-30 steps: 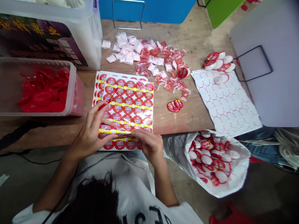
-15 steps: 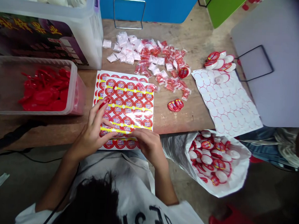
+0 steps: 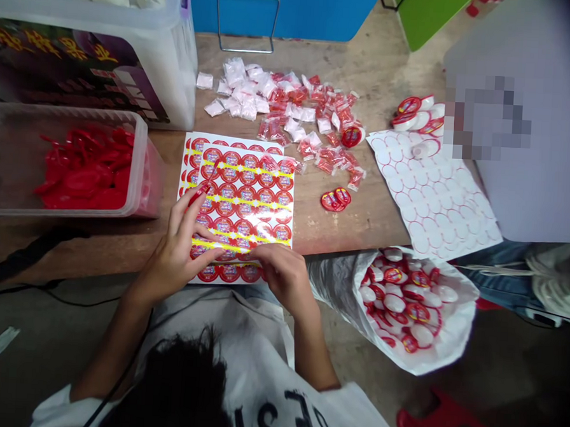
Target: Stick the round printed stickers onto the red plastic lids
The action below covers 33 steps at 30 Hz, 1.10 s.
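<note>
A sheet of round red stickers [image 3: 247, 199] lies on another such sheet at the wooden table's near edge. My left hand [image 3: 180, 252] rests on the sheet's left side. Its fingers are closed round a small red piece [image 3: 197, 193] and its thumb presses on the lower rows. My right hand [image 3: 284, 274] is curled at the bottom edge of the sheet, its fingertips pinching there close to my left thumb. What lies under the pinch is hidden.
A clear tub of red plastic pieces [image 3: 84, 168] stands at left, with a larger bin [image 3: 145, 53] behind. Small sachets [image 3: 290, 112] are scattered at the back. A peeled white backing sheet [image 3: 434, 196] lies right, and a bag of stickered white lids [image 3: 404, 302] hangs below it.
Both hands stay at the sheet's near edge with only slight finger shifts. The view has drifted a little.
</note>
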{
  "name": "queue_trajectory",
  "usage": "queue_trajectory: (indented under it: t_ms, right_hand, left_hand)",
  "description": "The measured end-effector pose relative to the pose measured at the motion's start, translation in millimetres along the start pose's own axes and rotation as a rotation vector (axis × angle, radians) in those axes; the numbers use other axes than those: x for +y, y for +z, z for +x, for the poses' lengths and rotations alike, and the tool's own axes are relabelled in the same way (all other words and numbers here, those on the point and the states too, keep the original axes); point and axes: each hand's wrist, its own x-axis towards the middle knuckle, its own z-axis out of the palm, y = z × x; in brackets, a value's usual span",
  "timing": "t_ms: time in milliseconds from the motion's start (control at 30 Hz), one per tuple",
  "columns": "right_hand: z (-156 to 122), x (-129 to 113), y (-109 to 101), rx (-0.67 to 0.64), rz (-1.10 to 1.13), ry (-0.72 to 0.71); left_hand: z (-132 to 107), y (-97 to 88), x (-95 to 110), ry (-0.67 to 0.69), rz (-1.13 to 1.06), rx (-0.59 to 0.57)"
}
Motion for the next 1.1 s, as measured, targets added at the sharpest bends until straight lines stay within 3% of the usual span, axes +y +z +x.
queue_trajectory:
  t_ms: [300, 600, 800, 933, 1100]
  right_hand:
    - [-1, 0, 2, 0.074, -0.008, 0.029]
    - [-1, 5, 2, 0.137, -0.034, -0.095]
    - [4, 0, 0, 0.089, -0.046, -0.112]
    - [3, -4, -12, 0.080, 0.234, -0.059]
    - [-6, 6, -30, 0.325, 0.734, 0.066]
  left_hand:
    - [2, 1.1, -1, 0.003, 0.013, 0.002]
    - [4, 1.5, 1, -0.004, -0.017, 0.008]
    - [3, 8.7, -6, -0.003, 0.023, -0.004]
    - [3, 10.8, -14, -0.021, 0.060, 0.012]
    - [-1, 3.9, -13, -0.052, 0.020, -0.026]
